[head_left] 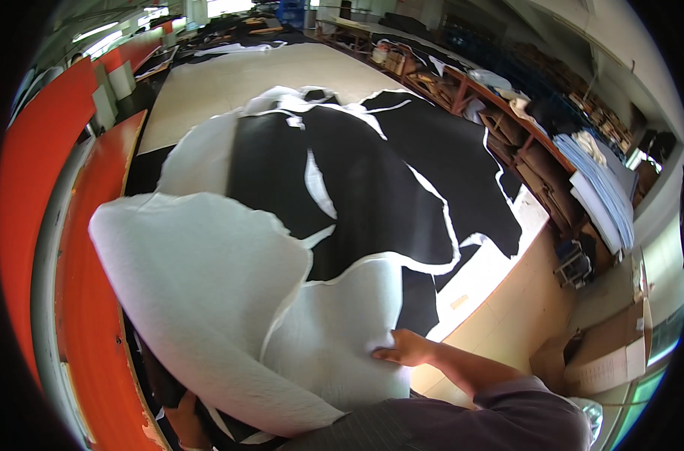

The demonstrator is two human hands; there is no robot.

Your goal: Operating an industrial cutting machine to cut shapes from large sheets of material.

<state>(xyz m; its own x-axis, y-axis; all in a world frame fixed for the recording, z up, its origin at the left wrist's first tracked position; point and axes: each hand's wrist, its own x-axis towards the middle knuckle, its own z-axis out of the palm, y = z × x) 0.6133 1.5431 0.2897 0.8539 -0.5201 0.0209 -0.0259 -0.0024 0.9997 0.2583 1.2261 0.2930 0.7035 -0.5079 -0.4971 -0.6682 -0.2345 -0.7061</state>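
Observation:
A large leather hide (199, 263), black on one face and pale grey-white on the other, lies folded over in front of me with its pale side up. My right hand (406, 348) pinches the pale flap near its right edge, thumb on top. At the lower left, my left hand (185, 421) is beside the hide's near fold; its fingers are hidden. Beneath and beyond spread more black hides (462, 150) with ragged white edges, overlapping one another. A narrow white gap or strip shows between the black pieces.
A long pale table (214, 79) runs away from me. Orange boards (94, 248) line its left side. To the right stands a rack (462, 86) loaded with rolls and folded sheets (597, 188). A cardboard box (608, 353) sits on the floor at the lower right.

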